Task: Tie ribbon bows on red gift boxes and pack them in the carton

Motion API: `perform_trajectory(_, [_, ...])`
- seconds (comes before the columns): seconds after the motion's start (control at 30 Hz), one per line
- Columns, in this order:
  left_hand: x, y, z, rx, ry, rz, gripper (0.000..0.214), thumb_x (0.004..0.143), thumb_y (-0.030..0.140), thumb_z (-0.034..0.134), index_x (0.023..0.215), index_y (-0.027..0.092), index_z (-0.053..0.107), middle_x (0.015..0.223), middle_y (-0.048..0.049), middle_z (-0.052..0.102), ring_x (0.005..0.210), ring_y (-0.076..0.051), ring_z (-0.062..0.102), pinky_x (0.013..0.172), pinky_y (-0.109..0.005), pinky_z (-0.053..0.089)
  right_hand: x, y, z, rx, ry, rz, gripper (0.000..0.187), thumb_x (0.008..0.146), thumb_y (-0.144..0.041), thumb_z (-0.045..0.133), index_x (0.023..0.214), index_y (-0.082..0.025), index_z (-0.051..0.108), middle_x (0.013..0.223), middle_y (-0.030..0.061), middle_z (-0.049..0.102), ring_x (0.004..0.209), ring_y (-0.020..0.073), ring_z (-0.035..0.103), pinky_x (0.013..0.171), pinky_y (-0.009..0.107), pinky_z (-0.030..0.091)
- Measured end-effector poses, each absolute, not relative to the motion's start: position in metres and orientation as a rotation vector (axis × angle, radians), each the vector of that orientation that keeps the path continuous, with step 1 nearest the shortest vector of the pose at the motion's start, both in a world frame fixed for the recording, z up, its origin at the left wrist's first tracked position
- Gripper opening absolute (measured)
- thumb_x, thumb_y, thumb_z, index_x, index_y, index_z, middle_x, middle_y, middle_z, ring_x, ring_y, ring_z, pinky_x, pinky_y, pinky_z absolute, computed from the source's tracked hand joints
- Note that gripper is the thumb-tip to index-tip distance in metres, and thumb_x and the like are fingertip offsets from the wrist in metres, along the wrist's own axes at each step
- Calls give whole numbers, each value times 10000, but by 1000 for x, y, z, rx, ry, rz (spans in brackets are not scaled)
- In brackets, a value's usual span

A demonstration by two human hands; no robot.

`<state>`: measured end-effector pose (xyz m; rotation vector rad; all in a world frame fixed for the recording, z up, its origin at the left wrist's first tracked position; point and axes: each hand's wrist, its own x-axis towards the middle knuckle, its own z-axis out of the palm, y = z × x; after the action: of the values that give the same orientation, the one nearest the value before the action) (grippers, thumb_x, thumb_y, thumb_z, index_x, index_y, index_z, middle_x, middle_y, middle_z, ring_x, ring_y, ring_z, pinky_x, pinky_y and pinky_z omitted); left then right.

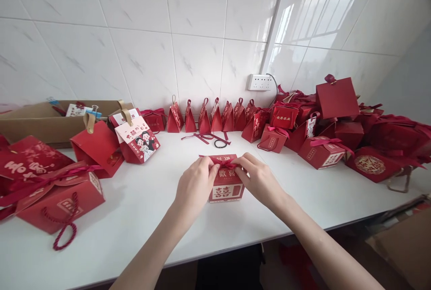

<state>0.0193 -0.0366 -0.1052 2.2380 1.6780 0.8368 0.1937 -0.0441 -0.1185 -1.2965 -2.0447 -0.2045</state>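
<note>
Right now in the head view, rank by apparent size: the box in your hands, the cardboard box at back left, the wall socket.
1. Cardboard box, clearly largest.
2. Red box with the ribbon, pinched by left hand and right hand; it sits nearer the camera, so may look bigger.
3. Wall socket, smallest.

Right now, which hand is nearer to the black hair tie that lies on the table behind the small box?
Right. The right hand is just in front of the black hair tie and slightly right; the left hand is farther, front-left of it.
</note>
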Motion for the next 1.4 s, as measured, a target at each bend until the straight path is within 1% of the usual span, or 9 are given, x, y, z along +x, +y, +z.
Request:
perform_trajectory(0.23, [16, -26, -130, 1982, 1311, 1174, 199, 858, 336, 451, 706, 209, 470, 919, -14, 581, 838, -158, 589, 713, -276, 454, 215, -40, -138, -992, -2119, -401, 243, 916, -116, 385, 1018, -158, 602, 871, 85, 570, 703, 155, 590, 602, 267, 502])
perform_trajectory(0.4, [18, -21, -136, 1851, 1206, 1242, 214, 830, 353, 484, 680, 203, 513, 1088, -51, 550, 1060, -198, 541, 788, -288, 473, 212, -50, -132, -1105, -1863, 106, 167, 917, -307, 448, 927, -201, 576, 918, 69, 565, 845, 165, 592, 752, 301, 538])
perform_trajectory(0.5, [21, -22, -136, 1775, 1176, 1242, 230, 824, 369, 484, 672, 199, 519, 1116, -63, 548, 1087, -212, 534, 761, -290, 487, 200, -57, -128, -1276, -1688, 380, 343, 881, -490, 449, 731, -193, 533, 946, 86, 542, 899, 193, 571, 767, 334, 536])
perform_trajectory(0.6, [23, -24, -136, 1742, 1172, 1270, 231, 812, 381, 490, 676, 196, 520, 1126, -73, 543, 1117, -220, 517, 773, -294, 487, 187, -58, -130, -1350, -1578, 485, 412, 809, -579, 506, 668, -191, 523, 990, 107, 521, 1004, 237, 541, 788, 359, 521])
perform_trajectory(0.83, [19, -24, -139, 1657, 1184, 1286, 249, 798, 409, 504, 680, 195, 549, 1136, -73, 545, 1136, -224, 503, 835, -301, 469, 184, -51, -135, -1340, -1512, 479, 265, 794, -413, 543, 655, -187, 526, 1022, 84, 555, 1032, 238, 561, 916, 432, 447])
perform_trajectory(1.03, [18, -22, -140, 1650, 1168, 1292, 259, 802, 420, 511, 686, 193, 551, 1146, -73, 541, 1129, -225, 506, 812, -296, 467, 191, -49, -140, -1328, -1494, 561, 253, 776, -433, 564, 836, -188, 582, 1013, 81, 549, 973, 240, 596, 796, 402, 525])
perform_trajectory(1.13, [19, -23, -142, 1664, 1163, 1294, 271, 800, 430, 513, 678, 190, 545, 1141, -76, 528, 1101, -222, 518, 791, -294, 465, 190, -46, -141, -1290, -1507, 534, 180, 801, -349, 520, 838, -188, 591, 1012, 71, 556, 945, 210, 605, 845, 401, 511])
perform_trajectory(1.27, [20, -24, -143, 1691, 1152, 1313, 264, 804, 422, 514, 679, 190, 541, 1116, -70, 528, 1085, -209, 523, 777, -283, 463, 188, -45, -139, -1280, -1479, 402, 172, 826, -250, 451, 870, -195, 607, 960, 56, 570, 899, 181, 605, 769, 358, 530])
perform_trajectory(1.4, [20, -23, -144, 1699, 1154, 1331, 258, 811, 409, 510, 681, 188, 543, 1100, -74, 535, 1104, -210, 517, 774, -280, 466, 186, -48, -136, -1319, -1504, 314, 216, 851, -356, 478, 831, -180, 602, 881, 56, 594, 816, 184, 597, 714, 355, 514])
